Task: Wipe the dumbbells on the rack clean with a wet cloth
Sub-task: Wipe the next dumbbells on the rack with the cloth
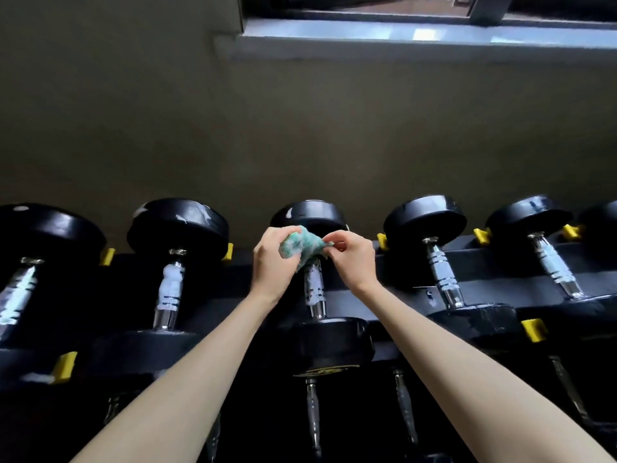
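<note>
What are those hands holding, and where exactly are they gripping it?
A green cloth: the left hand grips its bunched left side, the right hand pinches its right edge.

Left forearm (187,379) and right forearm (467,362) are bare throughout (so are left grip (272,262) and right grip (355,264)).

Dumbbell logo (325,370) — no legible text

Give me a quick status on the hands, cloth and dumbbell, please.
Left hand grips green cloth, right hand pinches its corner. Cloth over middle dumbbell, at handle's far end. Nothing blocking.
</note>
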